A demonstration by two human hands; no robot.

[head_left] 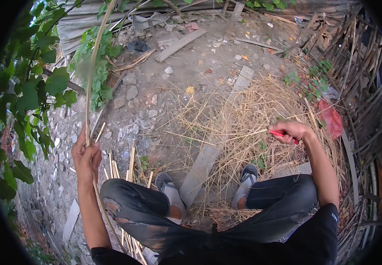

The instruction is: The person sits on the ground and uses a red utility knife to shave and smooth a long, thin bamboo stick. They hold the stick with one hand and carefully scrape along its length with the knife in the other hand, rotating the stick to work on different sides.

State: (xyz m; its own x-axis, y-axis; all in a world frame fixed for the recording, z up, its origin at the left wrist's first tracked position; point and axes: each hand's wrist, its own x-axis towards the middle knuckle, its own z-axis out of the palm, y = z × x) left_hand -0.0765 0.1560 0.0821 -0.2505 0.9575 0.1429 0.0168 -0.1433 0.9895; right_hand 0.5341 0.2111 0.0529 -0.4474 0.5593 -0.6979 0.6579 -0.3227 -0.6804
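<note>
Held nearly upright at the left is a long, thin, pale cane (92, 66); my left hand (86, 154) is closed around it. The cane rises out past the top edge and runs down along my forearm. A short pale stick end (100, 132) juts out by the same fingers. On the right, my right hand (293, 131) is closed on a small red-handled tool (277, 132); its kind and any blade cannot be made out. That hand is apart from the cane, above a heap of straw-like strips (261, 106).
Several pale cut sticks (132, 161) lie beside my left leg. A wooden plank (202, 165) lies between my shoes, with another board (181, 45) farther off. Leafy vines (32, 88) hang at the left. Stacked branches (359, 88) and a red plastic bag (331, 119) are at the right.
</note>
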